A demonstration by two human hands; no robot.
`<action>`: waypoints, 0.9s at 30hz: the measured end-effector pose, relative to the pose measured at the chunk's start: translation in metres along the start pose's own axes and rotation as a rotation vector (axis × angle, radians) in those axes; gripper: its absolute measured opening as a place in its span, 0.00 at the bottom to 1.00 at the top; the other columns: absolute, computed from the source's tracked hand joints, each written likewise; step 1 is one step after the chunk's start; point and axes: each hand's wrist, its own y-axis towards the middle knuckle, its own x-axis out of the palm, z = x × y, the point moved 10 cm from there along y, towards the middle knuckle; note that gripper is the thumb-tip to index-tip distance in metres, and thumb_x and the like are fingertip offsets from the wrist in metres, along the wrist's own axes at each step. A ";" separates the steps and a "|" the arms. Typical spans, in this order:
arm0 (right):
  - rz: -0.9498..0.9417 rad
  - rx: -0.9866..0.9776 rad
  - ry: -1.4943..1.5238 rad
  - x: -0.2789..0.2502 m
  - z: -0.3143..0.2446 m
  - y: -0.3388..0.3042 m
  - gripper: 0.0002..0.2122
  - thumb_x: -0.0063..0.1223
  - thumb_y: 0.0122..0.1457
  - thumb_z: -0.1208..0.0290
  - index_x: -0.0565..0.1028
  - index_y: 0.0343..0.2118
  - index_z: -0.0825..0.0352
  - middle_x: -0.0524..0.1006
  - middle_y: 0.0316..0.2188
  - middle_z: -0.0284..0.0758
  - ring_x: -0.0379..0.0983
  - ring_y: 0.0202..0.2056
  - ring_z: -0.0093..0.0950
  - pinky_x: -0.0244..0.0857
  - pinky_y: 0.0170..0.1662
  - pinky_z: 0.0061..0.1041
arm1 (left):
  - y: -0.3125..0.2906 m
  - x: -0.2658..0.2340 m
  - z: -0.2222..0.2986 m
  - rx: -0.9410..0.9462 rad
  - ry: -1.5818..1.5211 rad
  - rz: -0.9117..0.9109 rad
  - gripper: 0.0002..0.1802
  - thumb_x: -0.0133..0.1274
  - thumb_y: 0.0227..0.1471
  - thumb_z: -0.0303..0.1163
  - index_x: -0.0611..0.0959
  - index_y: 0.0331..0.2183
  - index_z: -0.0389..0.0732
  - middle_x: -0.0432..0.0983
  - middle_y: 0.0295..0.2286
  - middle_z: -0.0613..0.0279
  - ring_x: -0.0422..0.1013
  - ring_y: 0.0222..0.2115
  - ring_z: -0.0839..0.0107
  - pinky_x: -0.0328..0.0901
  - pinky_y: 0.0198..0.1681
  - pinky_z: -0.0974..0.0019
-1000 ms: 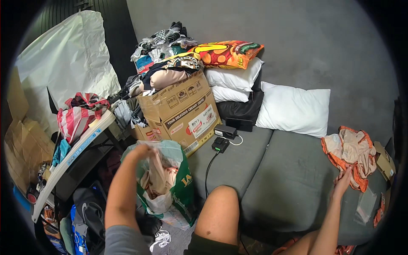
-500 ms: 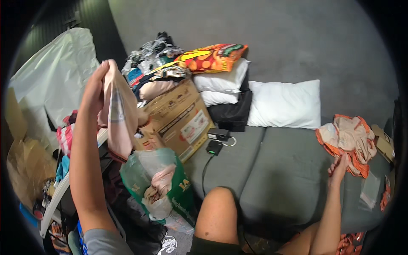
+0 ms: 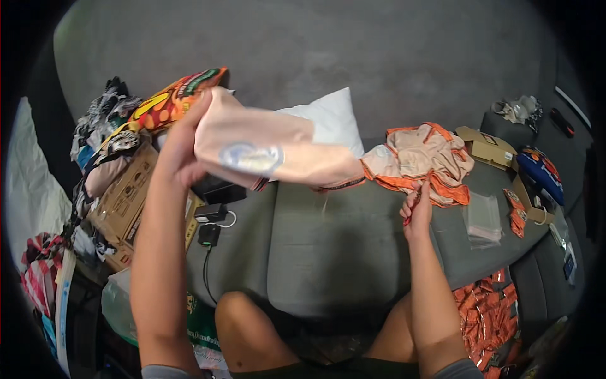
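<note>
In my left hand (image 3: 186, 148), closed on its upper left edge, hangs a pale peach cloth (image 3: 297, 158) with a blue round emblem and a dark-striped hem. The cloth is stretched out to the right and smeared by motion. Its right end meets or overlaps a bunched peach cloth with orange trim (image 3: 435, 155) lying on the grey sofa (image 3: 334, 246). Closed at the near edge of that trimmed cloth is my right hand (image 3: 418, 211). A small red thing shows at its fingers, mostly hidden.
A white pillow (image 3: 334, 117) rests behind the held cloth. To the left are a cardboard box (image 3: 123, 205), an orange-red printed bag (image 3: 180, 95) and a black adapter (image 3: 210, 213) with a cord. On the right lie clear plastic sleeves (image 3: 483, 218), a small carton (image 3: 486, 146) and orange packets (image 3: 486, 316).
My left hand has carried the peach cloth rightward, from over the green bag to above the sofa. The view has turned right. My right hand stays by the orange-trimmed cloth.
</note>
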 end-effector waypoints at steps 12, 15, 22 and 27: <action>-0.007 -0.057 -0.115 0.013 -0.003 0.025 0.19 0.38 0.68 0.50 0.70 0.40 0.64 0.58 0.14 0.24 0.51 0.13 0.15 0.46 0.16 0.18 | -0.032 -0.201 -0.233 0.076 1.580 0.347 0.21 0.58 0.52 0.43 0.77 0.44 0.40 0.75 0.39 0.50 0.73 0.40 0.49 0.67 0.45 0.54; -0.007 -0.084 -0.197 0.011 -0.002 0.030 0.18 0.38 0.68 0.50 0.69 0.39 0.63 0.58 0.14 0.24 0.51 0.13 0.15 0.46 0.16 0.18 | -0.048 -0.107 -0.266 -0.059 1.457 0.093 0.30 0.63 0.47 0.48 0.76 0.47 0.38 0.73 0.43 0.45 0.69 0.47 0.51 0.64 0.50 0.56; 0.015 -0.113 -0.200 0.009 -0.003 0.035 0.17 0.37 0.69 0.51 0.69 0.36 0.62 0.58 0.13 0.24 0.51 0.12 0.15 0.45 0.16 0.18 | -0.051 -0.163 -0.295 -0.449 1.677 0.109 0.31 0.63 0.44 0.48 0.77 0.49 0.46 0.72 0.49 0.55 0.67 0.51 0.51 0.64 0.51 0.52; -0.014 -0.094 -0.190 0.013 0.002 0.036 0.17 0.37 0.69 0.53 0.70 0.36 0.63 0.58 0.13 0.24 0.50 0.12 0.15 0.45 0.16 0.18 | -0.034 -0.221 -0.320 -0.760 1.461 0.009 0.30 0.62 0.45 0.45 0.76 0.49 0.46 0.72 0.50 0.57 0.67 0.52 0.50 0.63 0.50 0.51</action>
